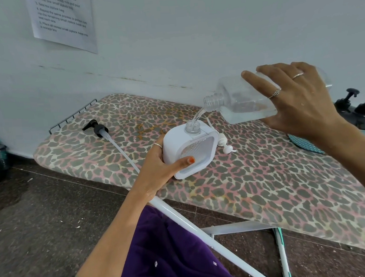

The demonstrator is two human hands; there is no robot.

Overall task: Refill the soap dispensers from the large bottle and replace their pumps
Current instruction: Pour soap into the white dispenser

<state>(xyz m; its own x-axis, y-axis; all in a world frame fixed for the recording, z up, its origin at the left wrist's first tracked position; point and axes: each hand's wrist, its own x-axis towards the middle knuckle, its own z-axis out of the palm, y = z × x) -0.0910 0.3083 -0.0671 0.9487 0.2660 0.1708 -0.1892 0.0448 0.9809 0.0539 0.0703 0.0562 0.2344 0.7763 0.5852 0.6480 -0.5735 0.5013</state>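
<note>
I see open leopard-print board cover right of the white square dispenser; the black pump with long tube blocks the left, the white pump crowds behind.

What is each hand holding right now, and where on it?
Left hand grips the white soap dispenser by its lower side; right hand holds the tilted clear bottle round its body.
</note>
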